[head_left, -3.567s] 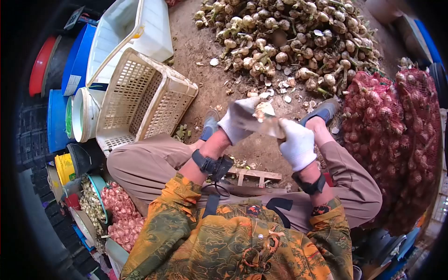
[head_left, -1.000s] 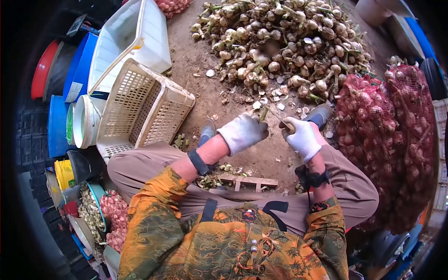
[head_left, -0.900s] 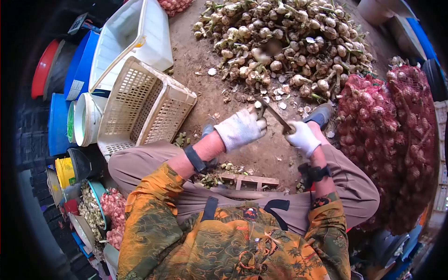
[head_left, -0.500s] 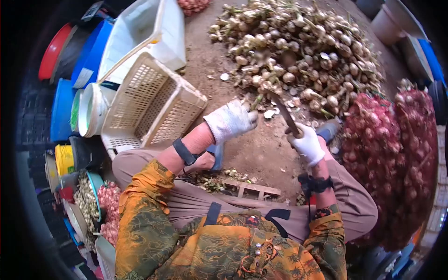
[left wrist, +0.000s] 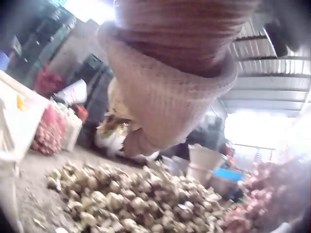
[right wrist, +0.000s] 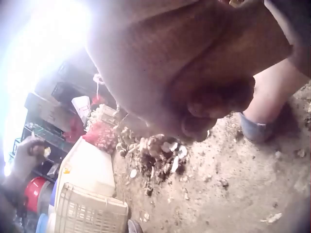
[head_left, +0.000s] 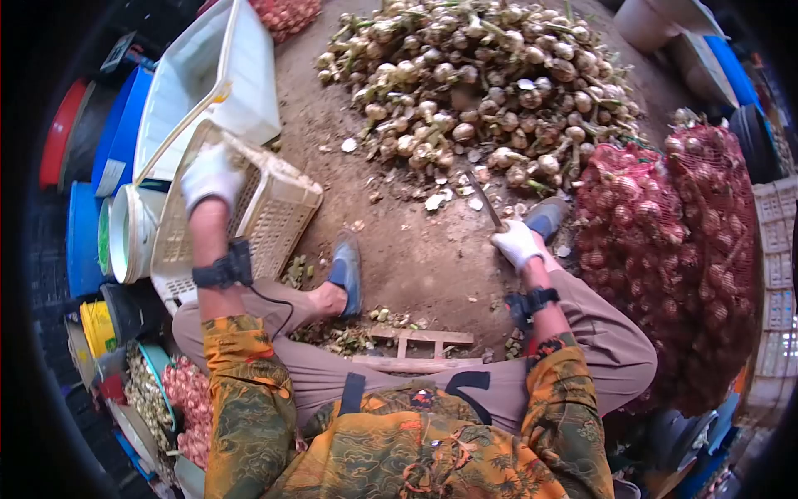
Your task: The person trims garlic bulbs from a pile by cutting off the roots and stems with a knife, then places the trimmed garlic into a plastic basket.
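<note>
Over the white perforated basket (head_left: 287,195), the gloved left hand (head_left: 212,176) is blurred; in the left wrist view its fingers (left wrist: 138,143) curl beside a pale yellowish garlic bulb (left wrist: 112,127), partly hidden. The right wrist view also shows this hand (right wrist: 24,158) with the small pale thing at its fingers. Low over the dirt floor, the gloved right hand (head_left: 517,243) grips a knife (head_left: 485,200), blade pointing up and away toward a garlic heap (head_left: 499,91). Up close in the right wrist view the right hand (right wrist: 194,63) is dark, and the knife cannot be made out.
Red net sacks of bulbs (head_left: 623,216) stand at the right. A white tub (head_left: 249,83), buckets (head_left: 133,233) and a blue container (head_left: 83,241) line the left. A small wooden frame (head_left: 420,337) and trimmings lie between the legs; peelings (head_left: 436,200) lie before the heap.
The left hand has swung from near the knife, where it held a garlic stem, leftward over the basket. The right hand still grips the knife, now lower and apart from the garlic.
</note>
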Tool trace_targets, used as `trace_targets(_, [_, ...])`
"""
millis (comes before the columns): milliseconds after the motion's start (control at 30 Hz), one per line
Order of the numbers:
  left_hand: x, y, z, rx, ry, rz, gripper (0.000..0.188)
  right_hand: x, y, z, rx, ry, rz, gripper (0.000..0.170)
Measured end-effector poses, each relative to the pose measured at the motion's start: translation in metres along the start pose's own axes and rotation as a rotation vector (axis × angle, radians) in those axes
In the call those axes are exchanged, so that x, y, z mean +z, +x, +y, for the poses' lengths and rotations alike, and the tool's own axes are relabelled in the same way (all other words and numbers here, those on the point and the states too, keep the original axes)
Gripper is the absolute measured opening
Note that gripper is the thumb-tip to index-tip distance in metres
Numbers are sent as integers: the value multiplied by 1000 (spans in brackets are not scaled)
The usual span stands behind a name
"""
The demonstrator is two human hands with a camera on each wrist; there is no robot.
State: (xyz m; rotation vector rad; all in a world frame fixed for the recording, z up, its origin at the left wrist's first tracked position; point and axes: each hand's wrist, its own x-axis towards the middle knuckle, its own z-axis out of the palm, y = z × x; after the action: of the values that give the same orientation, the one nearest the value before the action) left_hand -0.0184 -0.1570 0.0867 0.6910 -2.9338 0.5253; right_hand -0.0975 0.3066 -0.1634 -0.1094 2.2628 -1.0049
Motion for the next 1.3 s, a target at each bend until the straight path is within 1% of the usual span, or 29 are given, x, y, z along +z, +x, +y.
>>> trace_targets(33, [1, 4, -8, -203, 81, -79, 29, -5, 9, -11, -25, 55, 3, 23])
trace_targets(100, [4, 22, 18, -231, -62, -142, 31, 16, 52, 9, -26, -78, 247, 27])
trace_targets(133, [8, 23, 30, -282, -184, -231, 33, 13, 58, 11, -33, -90, 245, 27])
trace_targets(200, [26, 26, 92, -108, -312, -280, 39, 11, 72, 10, -11, 74, 406, 34])
trace_targets(233, [60, 26, 121, 74, -446, -123, 39, 11, 81, 22, -8, 179, 468, 38])
trace_targets(267, [104, 41, 153, 132, -562, -253, 41, 1, 84, 23, -9, 218, 473, 38])
trace_targets(300, [99, 45, 182, 179, -574, -371, 44, -8, 84, 23, 0, 260, 486, 39])
trace_targets(367, [127, 56, 226, 298, -702, -191, 45, -29, 93, 34, 50, 233, 529, 35])
trace_targets(433, [152, 91, 267, 304, -718, -313, 46, -46, 109, 45, 71, 191, 670, 30])
trace_targets(500, [178, 119, 305, 293, -776, -251, 55, -75, 119, 49, 84, 115, 632, 35])
trace_targets(533, [176, 134, 319, 286, -752, -213, 61, -82, 132, 59, 139, 176, 683, 40])
trace_targets(567, [174, 148, 331, 268, -723, -176, 67, -80, 150, 78, 84, 56, 860, 40])
trace_targets(667, [191, 180, 366, 148, -709, -364, 87, -87, 193, 111, -14, 573, 659, 42])
trace_targets(700, [195, 176, 373, 70, -730, -297, 94, -87, 191, 85, 36, 584, 715, 42])
trace_targets(767, [204, 162, 378, -9, -830, -349, 95, -79, 202, 83, 8, 529, 784, 40])
trace_targets(800, [193, 149, 373, 66, -662, -529, 92, -74, 202, 80, -57, 525, 681, 41])
trace_targets(833, [239, 132, 382, 180, -534, -268, 88, -70, 188, 36, -16, 630, 583, 43])
trace_targets(867, [236, 127, 379, 171, -600, -297, 85, -55, 189, 18, -102, 495, 660, 45])
trace_targets(900, [228, 120, 374, 159, -659, -330, 82, -25, 217, 45, -184, 549, 613, 46])
trace_targets(933, [210, 118, 365, 161, -660, -443, 81, -15, 200, -4, -105, 539, 630, 48])
trace_targets(1000, [217, 98, 348, 238, -595, -460, 80, 14, 202, -46, -191, 691, 554, 43])
trace_targets(1033, [220, 88, 340, 306, -534, -488, 80, 11, 185, -78, -129, 549, 376, 31])
trace_targets(1067, [214, 77, 330, 317, -554, -528, 79, 38, 195, -72, -247, 376, 467, 29])
trace_targets(1100, [209, 61, 319, 331, -573, -573, 79, 54, 196, -66, -192, 316, 271, 40])
trace_targets(1133, [215, 41, 310, 348, -542, -539, 78, 75, 192, -60, -161, 224, 260, 44])
trace_targets(1167, [218, 26, 300, 364, -513, -507, 77, 90, 181, -54, -258, 110, 346, 45])
trace_targets(1200, [210, 17, 289, 384, -490, -602, 73, 89, 156, -67, -258, 120, 398, 30])
trace_targets(1233, [207, 6, 281, 406, -470, -705, 69, 88, 138, -66, -321, -27, 398, 29])
trace_targets(1300, [207, -20, 263, 390, -547, -697, 64, 87, 111, -59, -231, 531, 314, 25])
